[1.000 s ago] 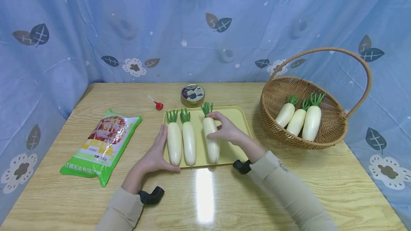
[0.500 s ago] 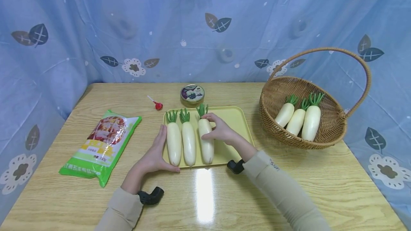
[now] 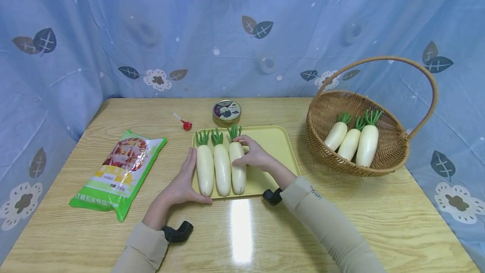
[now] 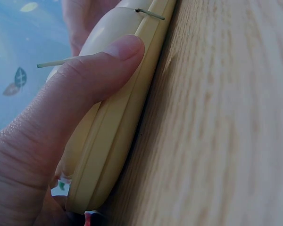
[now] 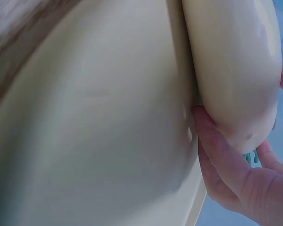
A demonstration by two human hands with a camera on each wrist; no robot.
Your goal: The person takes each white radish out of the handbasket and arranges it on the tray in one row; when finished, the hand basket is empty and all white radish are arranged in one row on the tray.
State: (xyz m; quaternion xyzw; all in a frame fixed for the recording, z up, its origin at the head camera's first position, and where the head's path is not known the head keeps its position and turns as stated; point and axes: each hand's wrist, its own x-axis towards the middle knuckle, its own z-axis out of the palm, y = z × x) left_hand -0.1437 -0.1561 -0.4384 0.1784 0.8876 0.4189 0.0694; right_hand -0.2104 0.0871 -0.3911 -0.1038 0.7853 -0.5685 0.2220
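Three white radishes with green tops lie side by side on a yellow tray [image 3: 270, 180]. My right hand [image 3: 255, 155] holds the rightmost white radish [image 3: 238, 176] near its leafy end, thumb and fingers on either side. That radish lies close beside the middle white radish [image 3: 222, 169]. Along the tray's left edge, next to the left white radish [image 3: 205, 172], my left hand [image 3: 183, 184] rests with its fingers stretched out. Its thumb [image 4: 89, 80] lies across the front rim in the left wrist view.
A wicker basket [image 3: 318, 159] with a tall handle and three white radishes stands at the right. At the left lies a green food bag [image 3: 121, 172]. Behind the tray are a round tin [image 3: 227, 111] and a red lollipop [image 3: 187, 125].
My right hand has moved the rightmost white radish left across the tray, closing most of the gap to the middle one. My left hand has stayed at the tray's edge.
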